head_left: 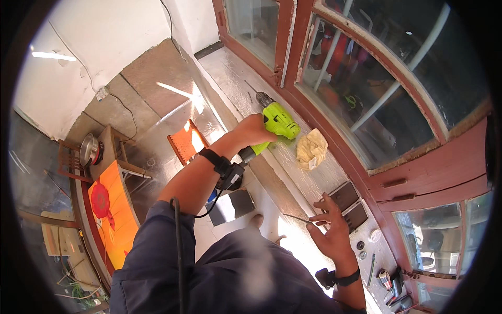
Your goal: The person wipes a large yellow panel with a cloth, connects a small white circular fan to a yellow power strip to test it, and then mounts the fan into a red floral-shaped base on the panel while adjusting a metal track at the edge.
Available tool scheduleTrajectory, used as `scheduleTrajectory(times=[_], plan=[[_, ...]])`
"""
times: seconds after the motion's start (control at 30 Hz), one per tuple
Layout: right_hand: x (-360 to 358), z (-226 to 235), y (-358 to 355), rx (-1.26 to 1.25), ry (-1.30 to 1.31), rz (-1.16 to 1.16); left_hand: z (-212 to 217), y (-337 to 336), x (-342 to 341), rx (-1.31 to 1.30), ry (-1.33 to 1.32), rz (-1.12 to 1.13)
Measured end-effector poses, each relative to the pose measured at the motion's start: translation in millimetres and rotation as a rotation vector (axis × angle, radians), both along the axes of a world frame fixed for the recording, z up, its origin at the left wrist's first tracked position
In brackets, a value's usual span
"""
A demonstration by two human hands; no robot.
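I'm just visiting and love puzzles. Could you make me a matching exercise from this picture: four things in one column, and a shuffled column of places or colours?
Things
1. Drill
2. Crumpled bundle
3. Thin rod
4. Round metal pan

Places and colours
A. Pale yellow, on the silvery ledge by the windows
B. Shiny, toward the left edge of the picture
C. Bright green, in the left grip
D. Dark and slender, at the fingertips of the right grip

Right pairs: 1-C, 2-A, 3-D, 4-B.
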State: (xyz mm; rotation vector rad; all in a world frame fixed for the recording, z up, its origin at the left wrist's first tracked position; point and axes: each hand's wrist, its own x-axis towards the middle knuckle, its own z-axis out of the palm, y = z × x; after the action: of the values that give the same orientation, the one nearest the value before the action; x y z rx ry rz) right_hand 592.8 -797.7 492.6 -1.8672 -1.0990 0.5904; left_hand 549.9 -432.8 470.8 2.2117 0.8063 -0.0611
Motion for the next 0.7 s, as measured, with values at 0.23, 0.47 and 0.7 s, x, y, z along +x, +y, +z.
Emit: scheduleTrajectory(times=[0.23,0.47,0.7], plan=[[2,-5,21,-0.042,0.073,-0.091,-2,9,21,0.219,-0.017,-0.122],[-1,-4,52,-0.061,0.085,-0.035,-10,5,17,0.339,-0.054,-0.074],[4,-8,49,-0.153,0.014,-0.018,-5,12,-3,0.173,-0.195,-0.034]])
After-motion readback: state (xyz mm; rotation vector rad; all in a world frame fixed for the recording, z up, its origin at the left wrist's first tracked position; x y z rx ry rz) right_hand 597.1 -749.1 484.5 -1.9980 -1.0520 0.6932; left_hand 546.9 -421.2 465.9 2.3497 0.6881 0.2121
